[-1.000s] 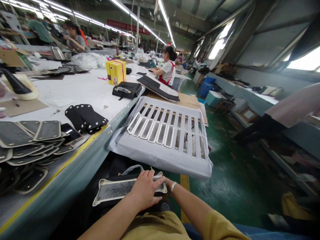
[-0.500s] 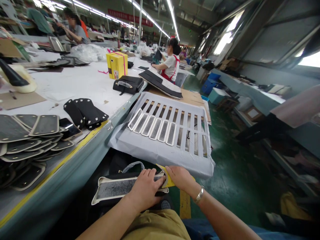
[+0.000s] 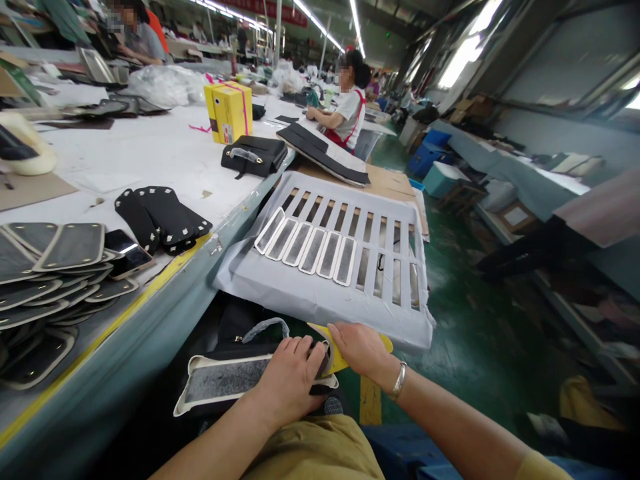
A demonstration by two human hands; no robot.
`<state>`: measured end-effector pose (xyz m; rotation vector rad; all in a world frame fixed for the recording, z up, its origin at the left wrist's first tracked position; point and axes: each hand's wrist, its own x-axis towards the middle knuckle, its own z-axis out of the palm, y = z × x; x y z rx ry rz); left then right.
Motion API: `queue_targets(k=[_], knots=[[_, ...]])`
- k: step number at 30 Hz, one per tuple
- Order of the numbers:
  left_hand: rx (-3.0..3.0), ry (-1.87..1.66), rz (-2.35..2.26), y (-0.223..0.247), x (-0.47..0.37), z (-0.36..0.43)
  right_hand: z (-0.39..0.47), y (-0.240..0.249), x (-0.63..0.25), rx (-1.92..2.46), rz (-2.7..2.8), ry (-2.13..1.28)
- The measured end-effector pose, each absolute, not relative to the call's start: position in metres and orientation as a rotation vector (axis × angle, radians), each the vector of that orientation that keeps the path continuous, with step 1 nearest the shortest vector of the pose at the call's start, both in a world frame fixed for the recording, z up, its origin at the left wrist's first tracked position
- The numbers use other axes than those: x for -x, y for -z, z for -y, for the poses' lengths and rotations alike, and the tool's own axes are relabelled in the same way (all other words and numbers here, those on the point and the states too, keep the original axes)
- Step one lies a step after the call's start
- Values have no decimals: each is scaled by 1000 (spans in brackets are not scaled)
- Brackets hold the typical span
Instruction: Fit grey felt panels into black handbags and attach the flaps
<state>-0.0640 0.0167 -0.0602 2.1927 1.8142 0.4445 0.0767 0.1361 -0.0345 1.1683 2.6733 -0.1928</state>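
A black bag lies on its side above my lap, its base facing up with a grey panel (image 3: 223,381) edged in cream. My left hand (image 3: 293,373) is closed over the right end of this base, fingers curled on its rim. The bag's handle (image 3: 267,327), wrapped in clear plastic, sticks up behind. In my right hand (image 3: 363,350) is a flat yellow scraper (image 3: 337,357), gripped with its front end against the cream edge at the bag's corner. My fingers partly hide that corner.
Ahead is a slatted rack (image 3: 320,310) covered in grey cloth, bearing several cream-edged panels (image 3: 305,248). On the left table (image 3: 165,160) are stacked panels (image 3: 70,247), black pieces (image 3: 165,217), a phone (image 3: 131,253), a yellow box (image 3: 229,112) and a black bag (image 3: 260,157). A co-worker (image 3: 347,110) sits beyond.
The view has tilted down slightly. Both hands stay at the bag's right end, and the scraper has shifted only a little against the edge.
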Motion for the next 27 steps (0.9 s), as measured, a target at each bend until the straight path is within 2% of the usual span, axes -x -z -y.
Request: queue_targets(k=[17,27], knots=[[-2100,-506,-1860,61,55,-21,-160,51,-79,-838,-2848,271],[-2085,-668,-1912,65,55,-18,-168,60,-83,-588,-2929,253]])
